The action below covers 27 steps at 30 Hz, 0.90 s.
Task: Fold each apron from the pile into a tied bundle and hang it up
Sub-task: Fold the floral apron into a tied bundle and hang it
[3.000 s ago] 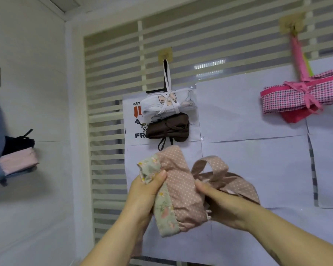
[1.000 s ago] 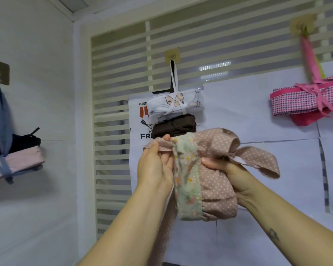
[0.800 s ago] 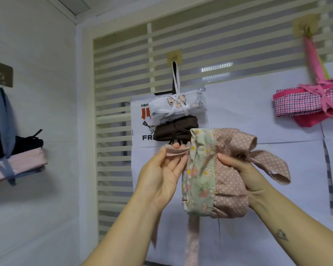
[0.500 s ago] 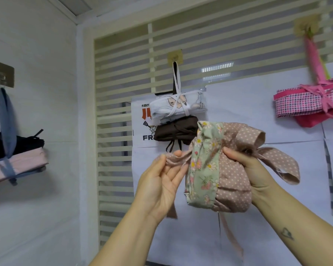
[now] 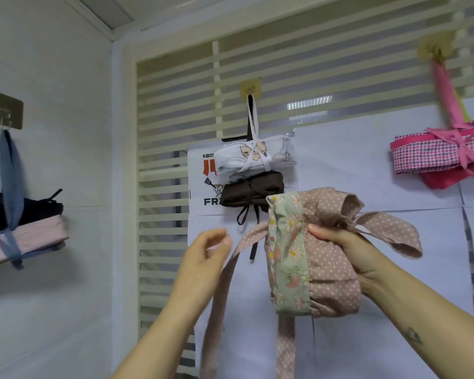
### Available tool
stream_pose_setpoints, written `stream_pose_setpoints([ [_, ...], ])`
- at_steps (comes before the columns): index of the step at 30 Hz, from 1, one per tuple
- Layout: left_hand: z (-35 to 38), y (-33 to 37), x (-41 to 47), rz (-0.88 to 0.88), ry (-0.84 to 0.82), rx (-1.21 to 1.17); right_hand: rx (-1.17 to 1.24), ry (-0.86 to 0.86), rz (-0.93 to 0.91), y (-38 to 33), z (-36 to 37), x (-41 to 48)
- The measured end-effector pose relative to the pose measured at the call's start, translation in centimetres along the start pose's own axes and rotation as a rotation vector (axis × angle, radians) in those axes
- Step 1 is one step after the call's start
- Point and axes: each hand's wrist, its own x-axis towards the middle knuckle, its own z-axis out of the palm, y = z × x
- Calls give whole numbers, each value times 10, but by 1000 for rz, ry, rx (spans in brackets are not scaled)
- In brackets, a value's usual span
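Right hand (image 5: 348, 250) is gripping the apron bundle (image 5: 329, 274) at its knot | seems soft, light | left hand (image 5: 203, 255) is curling loosely beside the strap (image 5: 253, 233), pinch unclear

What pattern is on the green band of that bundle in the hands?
The bundle has a green band of small pink and yellow flowers; head view shows it.

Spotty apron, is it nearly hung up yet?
Not yet. Done: a white bundle and a brown bundle hang on the middle hook; a pink checked bundle hangs at right. In hand: the right grip holds the spotty bundle; the left grip pinches its loose strap. Left: probably finish tying, then hang it.
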Motion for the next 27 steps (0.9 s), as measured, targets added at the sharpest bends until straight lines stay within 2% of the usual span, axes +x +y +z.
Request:
stream_pose_setpoints([
  [1, 5, 1, 2, 49, -90, 103, 0, -10, 8, 1, 3, 1],
  [3, 12, 3, 5, 62, -223, 162, 4, -36, 6, 3, 9, 2],
  [8, 12, 11, 2, 151, -151, 160, -12, 12, -23, 0, 13, 0],
  [11, 15, 4, -2, 199, -186, 184, 1, 11, 18, -2, 11, 0],
  [16, 15, -7, 5, 171, -256, 530, -10, -43, 79, 3, 18, 3],
  [23, 16, -11, 7, 98, -222, 459, 36, -121, 120, 1, 22, 6],
  [25, 17, -15, 6, 19, -312, 259, 55, -126, 124, 3, 20, 9],
  [27, 15, -13, 3, -135, -493, -130, 58, -124, 143, 4, 20, 9],
])
